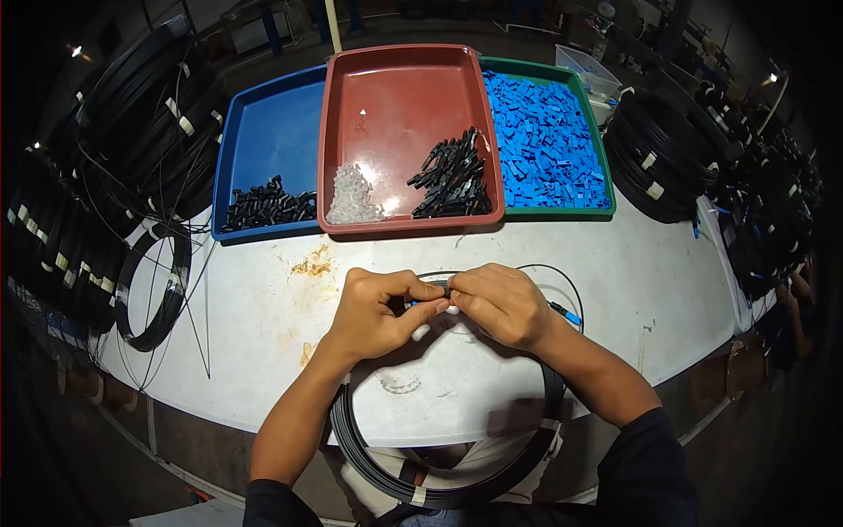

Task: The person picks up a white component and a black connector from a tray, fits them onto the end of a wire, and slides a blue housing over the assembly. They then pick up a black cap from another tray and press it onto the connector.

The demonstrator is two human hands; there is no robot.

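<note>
A coil of black cable [351, 426] hangs over the front edge of the table, bound with white tape. Its far side passes under my hands, where the black strands show between my fingertips. My left hand [386, 307] pinches them with thumb and index finger, and a bit of blue shows beside those fingers. Closed on the same strands from the right is my right hand [502, 303], its fingertips nearly meeting the left ones. A loose cable end with a blue connector [567, 314] sticks out beyond my right wrist.
Behind my hands stand a blue tray [277, 114] with black parts, a red tray [399, 83] with clear pieces and black parts, and a green tray [608, 189] full of blue connector parts [544, 145]. Cable coils [145, 123] rise at left, more coils [659, 154] at right.
</note>
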